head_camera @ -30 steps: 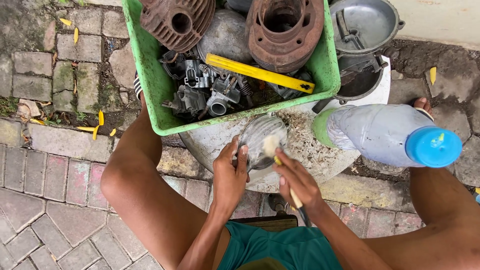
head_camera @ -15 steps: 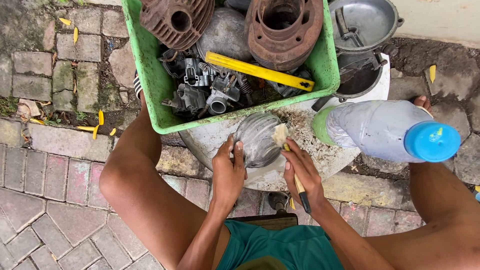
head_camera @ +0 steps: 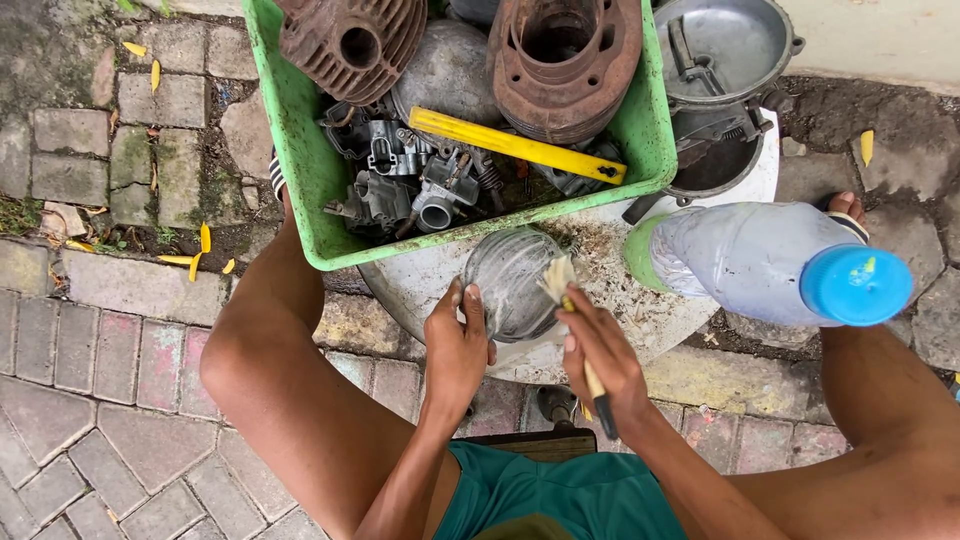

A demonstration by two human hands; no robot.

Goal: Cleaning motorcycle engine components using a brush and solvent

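Our fingers (head_camera: 466, 305) on the left hand (head_camera: 455, 350) curl around the near left edge of a round metal cover (head_camera: 512, 282), grasping it and holding it tilted over the white basin (head_camera: 420, 280). The cover is a dull grey dome, wet and streaked, with fine ridges running across its rounded face. It sits just below the rim of the green crate (head_camera: 300, 150), which is packed with rusty finned cylinders (head_camera: 355, 40), grey engine parts (head_camera: 410, 185) and a yellow bar (head_camera: 515, 145). Moving right, our right hand (head_camera: 600, 365) is clenched around the handle of a small brush (head_camera: 575, 325), whose pale bristles touch the right edge of the cover. Further right, a clear plastic bottle (head_camera: 760, 262) with a blue cap (head_camera: 856, 286) stands beside the basin, near our right knee.
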